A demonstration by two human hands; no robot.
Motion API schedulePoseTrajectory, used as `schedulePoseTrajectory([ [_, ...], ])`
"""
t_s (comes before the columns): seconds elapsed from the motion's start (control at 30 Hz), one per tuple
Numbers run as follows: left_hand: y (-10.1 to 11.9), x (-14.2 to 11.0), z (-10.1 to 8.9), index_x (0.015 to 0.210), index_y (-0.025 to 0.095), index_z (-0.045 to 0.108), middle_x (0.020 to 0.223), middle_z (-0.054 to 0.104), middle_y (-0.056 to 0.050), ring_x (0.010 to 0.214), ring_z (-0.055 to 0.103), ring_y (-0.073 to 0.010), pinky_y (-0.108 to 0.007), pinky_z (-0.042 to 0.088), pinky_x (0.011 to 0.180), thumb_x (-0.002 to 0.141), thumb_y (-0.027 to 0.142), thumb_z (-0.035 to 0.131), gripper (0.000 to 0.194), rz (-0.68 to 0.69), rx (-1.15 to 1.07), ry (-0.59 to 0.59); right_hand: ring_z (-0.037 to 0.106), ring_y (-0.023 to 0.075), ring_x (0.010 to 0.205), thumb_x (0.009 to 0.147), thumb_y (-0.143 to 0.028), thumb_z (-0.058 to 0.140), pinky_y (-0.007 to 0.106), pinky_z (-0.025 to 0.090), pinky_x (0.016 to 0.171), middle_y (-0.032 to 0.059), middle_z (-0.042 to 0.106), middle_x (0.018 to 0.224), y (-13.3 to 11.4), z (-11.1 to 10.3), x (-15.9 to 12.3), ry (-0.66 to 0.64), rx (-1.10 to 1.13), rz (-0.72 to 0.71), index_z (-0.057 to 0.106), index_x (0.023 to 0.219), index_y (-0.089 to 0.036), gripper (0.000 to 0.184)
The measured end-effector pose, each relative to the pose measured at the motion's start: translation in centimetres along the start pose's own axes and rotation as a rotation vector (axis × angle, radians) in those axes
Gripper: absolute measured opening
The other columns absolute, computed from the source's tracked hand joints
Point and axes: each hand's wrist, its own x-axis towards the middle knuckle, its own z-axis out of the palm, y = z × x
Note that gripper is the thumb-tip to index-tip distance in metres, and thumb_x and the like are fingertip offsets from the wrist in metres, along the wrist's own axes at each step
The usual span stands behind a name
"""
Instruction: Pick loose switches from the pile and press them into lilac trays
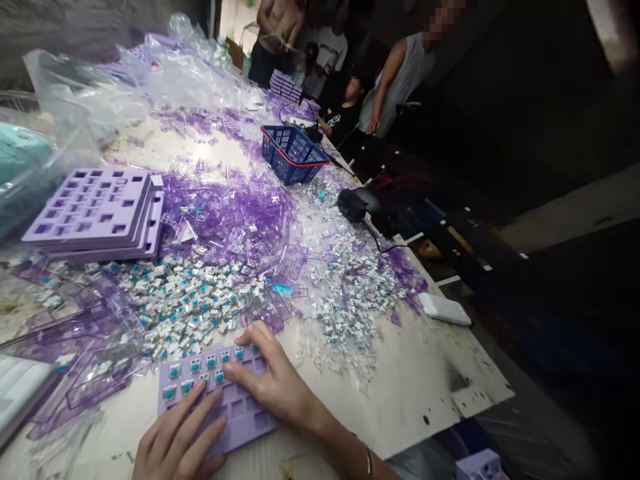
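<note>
L hand (177, 433), R hand (273, 377) on purple plastic switch tray (245, 417).

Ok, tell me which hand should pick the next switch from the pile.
Right, probably: the right hand has fingers reaching past the purple tray's top edge, beside the loose switches; the left hand lies lower, farther away.
</note>
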Motion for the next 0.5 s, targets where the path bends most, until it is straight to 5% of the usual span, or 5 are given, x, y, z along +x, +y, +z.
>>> schedulePoseTrajectory([
  [0.33,0.7,1.1,-1.2,0.113,0.029,0.058,0.121,0.065,-0.001,0.124,0.053,-0.018,-0.031,0.041,0.093,0.093,0.021,0.054,0.022,-0.047,-0.125,-0.009,0.052,0.0155,0.093,0.083,-0.026,0.066,0.029,0.043,0.087,-0.0004,0.051,0.095,0.1,0.1,-0.4,0.023,-0.023,-0.004,0.05,0.09,-0.022,0.018],
  [0.5,2.0,2.6,-3.6,0.114,0.017,0.054,0.132,0.051,-0.012,0.137,0.038,-0.0248,-0.037,0.04,0.104,0.088,0.006,0.056,0.028,-0.189,-0.25,-0.005,0.053,0.0163,0.089,0.085,-0.032,0.067,0.03,0.046,0.082,0.0006,0.051,0.094,-0.2,-0.7,-1.3,0.016,0.003,-0.165,0.051,0.098,-0.023,0.022],
])
